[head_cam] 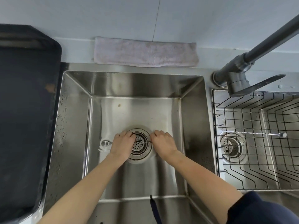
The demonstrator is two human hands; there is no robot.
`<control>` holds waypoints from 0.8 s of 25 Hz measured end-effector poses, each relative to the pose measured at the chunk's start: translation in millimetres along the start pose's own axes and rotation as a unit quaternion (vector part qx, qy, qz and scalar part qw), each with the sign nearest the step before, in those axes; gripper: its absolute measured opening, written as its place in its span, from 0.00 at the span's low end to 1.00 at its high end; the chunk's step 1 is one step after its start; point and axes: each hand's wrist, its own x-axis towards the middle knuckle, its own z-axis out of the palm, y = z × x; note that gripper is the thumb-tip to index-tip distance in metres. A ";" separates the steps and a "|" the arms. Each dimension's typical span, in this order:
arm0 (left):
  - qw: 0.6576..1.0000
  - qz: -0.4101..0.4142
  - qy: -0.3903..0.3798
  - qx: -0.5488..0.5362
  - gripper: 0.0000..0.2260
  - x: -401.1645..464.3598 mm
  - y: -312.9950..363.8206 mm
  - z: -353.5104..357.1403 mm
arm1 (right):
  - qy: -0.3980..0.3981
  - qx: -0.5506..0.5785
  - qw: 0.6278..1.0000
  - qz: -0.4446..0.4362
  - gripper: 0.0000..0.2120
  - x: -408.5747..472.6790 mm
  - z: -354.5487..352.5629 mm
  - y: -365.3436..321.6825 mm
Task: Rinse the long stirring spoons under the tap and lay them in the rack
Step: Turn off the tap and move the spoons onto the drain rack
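A long stirring spoon [106, 143] lies across the bottom of the steel sink [77, 113], its bowl at the left and its thin stem running right over the drain strainer [140, 143]. My left hand [121, 143] covers the stem near the bowl, fingers curled on it. My right hand [163, 142] pinches the stem's right end. A second long spoon [252, 133] with a twisted stem lies across the black wire rack [242, 159] in the right basin. The dark tap [242, 62] stands at the back right, its spout pointing away up right; no water is visible.
A folded pale cloth [145, 53] lies on the ledge behind the sink. A large dark tray [24, 110] fills the counter on the left. The tap's lever [258, 84] hangs over the rack's back edge. A dark strap [154, 207] dangles at the sink's near edge.
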 end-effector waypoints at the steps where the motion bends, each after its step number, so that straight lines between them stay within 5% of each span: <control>1: 1.000 0.002 0.001 0.007 0.12 -1.0 1.0 0.7 | 0.002 0.000 1.000 0.000 0.17 -1.5 1.7 -0.6; 20: 0.990 0.051 0.133 0.016 0.11 -62.9 1.8 -93.4 | 0.152 0.013 0.988 -0.030 0.11 -70.8 -80.6 -6.7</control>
